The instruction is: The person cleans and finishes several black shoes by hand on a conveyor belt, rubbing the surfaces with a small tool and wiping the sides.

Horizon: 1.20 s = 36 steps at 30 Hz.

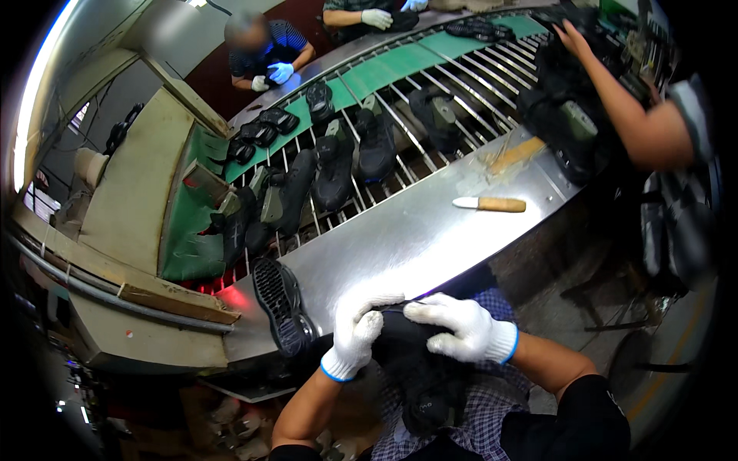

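Head view, low centre: both gloved hands meet over a black shoe (415,361) held in the lap, against a checked shirt.
Left hand (355,332): white glove, fingers curled shut around the shoe's upper end from the left side.
Right hand (461,326): white glove, fingers bent and pressed down on the same end from the right; closed on the shoe, not spread.
Key relation: the shoe lies under and between both hands, its long axis running away from the steel table (430,230) down toward the person's body; both hands are equally near, touching it at the far end.
Sole-up shoe (280,307): lies on the table's near left edge, just beside the left hand, tread showing.
Knife (490,204): wooden handle, pale blade pointing left, alone on the bare steel, well apart from the hands.
Conveyor (400,115): metal rods with black shoes riding on them, a green belt strip behind.
Other people: a bare arm (623,107) reaches in from the right to a heap of shoes; gloved workers sit across the line.
Packages, labels, signs: none readable; only a red glow at the conveyor's near left end.
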Motion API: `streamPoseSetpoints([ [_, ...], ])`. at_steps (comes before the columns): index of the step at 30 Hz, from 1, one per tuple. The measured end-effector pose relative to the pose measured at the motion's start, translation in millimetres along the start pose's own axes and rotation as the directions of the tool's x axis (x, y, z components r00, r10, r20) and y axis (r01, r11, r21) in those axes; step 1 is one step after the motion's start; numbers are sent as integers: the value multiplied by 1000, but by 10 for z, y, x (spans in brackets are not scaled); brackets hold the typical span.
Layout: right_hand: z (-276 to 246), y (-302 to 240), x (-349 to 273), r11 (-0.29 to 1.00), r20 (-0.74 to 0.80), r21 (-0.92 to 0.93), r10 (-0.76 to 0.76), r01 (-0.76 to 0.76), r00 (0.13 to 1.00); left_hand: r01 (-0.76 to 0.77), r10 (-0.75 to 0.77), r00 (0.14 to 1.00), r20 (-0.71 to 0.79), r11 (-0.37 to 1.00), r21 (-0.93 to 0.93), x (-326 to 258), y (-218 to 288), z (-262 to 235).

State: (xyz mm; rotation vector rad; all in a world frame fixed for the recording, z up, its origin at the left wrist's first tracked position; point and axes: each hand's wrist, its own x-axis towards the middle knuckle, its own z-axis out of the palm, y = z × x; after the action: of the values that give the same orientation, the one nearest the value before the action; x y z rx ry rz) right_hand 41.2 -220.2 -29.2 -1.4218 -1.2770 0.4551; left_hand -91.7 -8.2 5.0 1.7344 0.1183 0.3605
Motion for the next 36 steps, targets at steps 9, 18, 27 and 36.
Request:
streamPoseSetpoints([
  [9,-747,-640,570,879,245,-475,169,-34,955,-49,-15,929,-370,985,-164,-9,-240,888],
  [18,-451,490,-385,813,-210,457,494,-362,844,-185,209,978,21,806,563,-912,-689,901],
  [27,-503,-386,121,950,139,-175,283,-257,949,-425,437,880,-187,899,103,-26,-523,719],
  [36,-612,-611,351,910,406,-392,302,-134,863,-165,153,943,-296,986,-17,-312,-159,783],
])
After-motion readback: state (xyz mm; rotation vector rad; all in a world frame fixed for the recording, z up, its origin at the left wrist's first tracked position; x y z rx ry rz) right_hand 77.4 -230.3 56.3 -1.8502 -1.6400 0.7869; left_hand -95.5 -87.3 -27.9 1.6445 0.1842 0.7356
